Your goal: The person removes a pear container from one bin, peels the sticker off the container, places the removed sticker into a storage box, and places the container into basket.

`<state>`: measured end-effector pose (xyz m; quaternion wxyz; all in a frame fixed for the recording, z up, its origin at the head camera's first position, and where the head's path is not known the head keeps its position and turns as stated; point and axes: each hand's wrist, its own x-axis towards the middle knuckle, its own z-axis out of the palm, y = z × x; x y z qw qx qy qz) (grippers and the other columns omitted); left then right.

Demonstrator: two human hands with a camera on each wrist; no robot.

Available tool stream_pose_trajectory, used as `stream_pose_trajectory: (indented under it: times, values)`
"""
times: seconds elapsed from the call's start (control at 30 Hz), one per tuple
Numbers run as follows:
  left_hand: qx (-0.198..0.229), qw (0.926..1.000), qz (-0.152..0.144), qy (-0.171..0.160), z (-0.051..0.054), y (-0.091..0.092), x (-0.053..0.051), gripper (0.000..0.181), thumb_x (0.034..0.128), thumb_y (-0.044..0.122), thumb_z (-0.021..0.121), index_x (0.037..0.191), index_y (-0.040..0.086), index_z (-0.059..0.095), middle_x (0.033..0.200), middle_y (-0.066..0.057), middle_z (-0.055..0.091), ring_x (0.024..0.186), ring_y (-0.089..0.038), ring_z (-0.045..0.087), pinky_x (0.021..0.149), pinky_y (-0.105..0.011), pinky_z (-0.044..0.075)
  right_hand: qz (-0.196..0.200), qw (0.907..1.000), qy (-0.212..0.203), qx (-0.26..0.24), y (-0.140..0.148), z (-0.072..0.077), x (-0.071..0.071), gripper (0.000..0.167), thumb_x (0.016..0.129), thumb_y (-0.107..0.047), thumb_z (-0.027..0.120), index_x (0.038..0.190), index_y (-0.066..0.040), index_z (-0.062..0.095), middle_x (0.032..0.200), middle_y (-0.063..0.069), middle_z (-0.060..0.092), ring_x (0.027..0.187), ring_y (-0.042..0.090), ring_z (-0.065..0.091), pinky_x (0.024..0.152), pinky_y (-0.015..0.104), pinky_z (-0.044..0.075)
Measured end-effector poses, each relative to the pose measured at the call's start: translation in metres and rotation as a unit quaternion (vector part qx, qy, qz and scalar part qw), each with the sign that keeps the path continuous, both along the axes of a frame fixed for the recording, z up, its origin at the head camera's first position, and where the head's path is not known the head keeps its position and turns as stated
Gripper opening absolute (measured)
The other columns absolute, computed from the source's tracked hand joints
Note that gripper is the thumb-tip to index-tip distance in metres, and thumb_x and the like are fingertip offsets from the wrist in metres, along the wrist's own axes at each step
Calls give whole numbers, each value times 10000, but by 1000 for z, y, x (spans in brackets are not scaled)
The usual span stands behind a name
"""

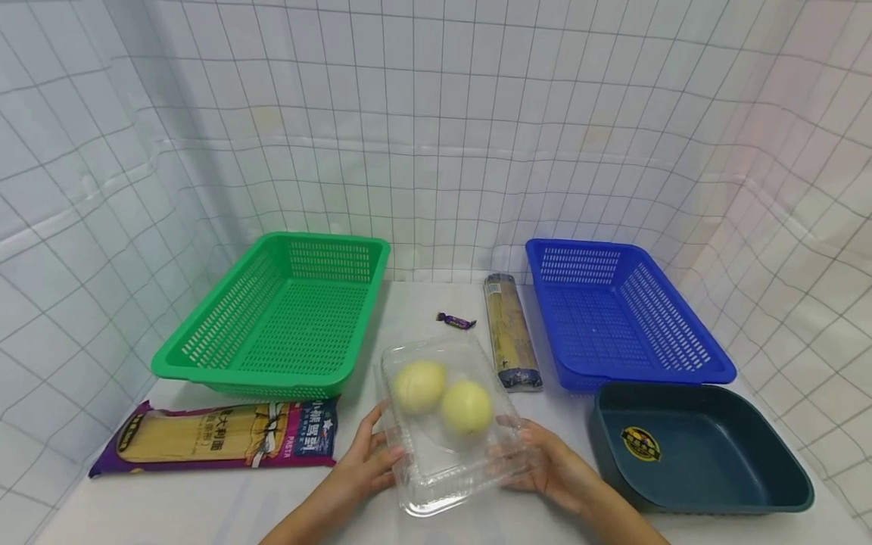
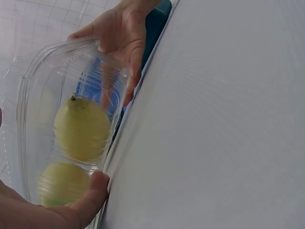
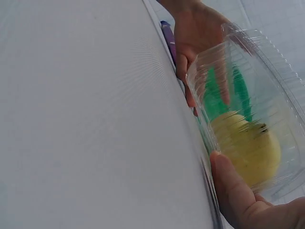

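A clear plastic clamshell box (image 1: 439, 486) is held between both hands above the white table, tilted, with its lid closed. Inside lie two round yellow fruits that look like pears, one (image 1: 419, 384) at the upper left and the other (image 1: 466, 407) beside it. My left hand (image 1: 364, 468) grips the box's left edge, and in the left wrist view its thumb (image 2: 97, 186) presses the near side. On the opposite edge my right hand (image 1: 555, 468) holds the box, its thumb (image 3: 226, 174) against the plastic in the right wrist view. Some fingers are seen only through the plastic.
A green basket (image 1: 364, 333) stands back left, a blue basket (image 1: 555, 333) back right, with a dark teal tub (image 1: 715, 446) before it. One pasta pack (image 1: 211, 437) lies front left, another (image 1: 511, 329) beside the blue basket. A purple-wrapped candy (image 1: 456, 321) lies behind the box.
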<state>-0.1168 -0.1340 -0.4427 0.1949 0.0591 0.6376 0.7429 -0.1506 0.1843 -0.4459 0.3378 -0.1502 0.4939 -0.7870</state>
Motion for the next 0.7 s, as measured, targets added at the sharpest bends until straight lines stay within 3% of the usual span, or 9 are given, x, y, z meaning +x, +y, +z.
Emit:
stream_pose_trajectory:
  times: [0.23, 0.37, 0.53, 0.7]
  values:
    - [-97, 9991, 326, 252, -1, 4, 2, 805, 957, 246, 593, 1534, 184, 35, 1485, -350, 177, 1289, -421, 396, 1010, -504, 410, 69, 9998, -159, 43, -2, -1, 3, 617, 1025, -256, 386, 1507, 15, 110, 1271, 169, 572, 1139, 315, 574, 956, 473, 455]
    - [-71, 9991, 335, 264, -1, 2, 3, 813, 948, 259, 601, 1537, 195, 43, 1497, -345, 158, 1310, -456, 357, 1010, -539, 398, 104, 9998, -86, 109, -3, -2, 4, 537, 1011, -232, 397, 1464, -31, 192, 1280, 159, 557, 1155, 301, 548, 972, 462, 432]
    - [18, 9995, 273, 135, 2, 0, 3, 829, 948, 265, 599, 1540, 222, 21, 1501, -337, 127, 1265, -426, 421, 1001, -543, 405, 146, 9995, 86, 277, -4, -1, 3, 427, 1006, -232, 397, 1387, -78, 279, 1251, 128, 602, 1148, 272, 578, 956, 432, 435]
    - [163, 9996, 212, 13, 7, -4, 2, 840, 946, 245, 601, 1542, 205, 10, 1495, -317, 178, 1211, -355, 484, 998, -501, 418, 179, 9973, 348, 626, -5, 5, 4, 483, 996, -253, 442, 1396, -33, 284, 1233, 144, 628, 1117, 251, 611, 905, 414, 441]
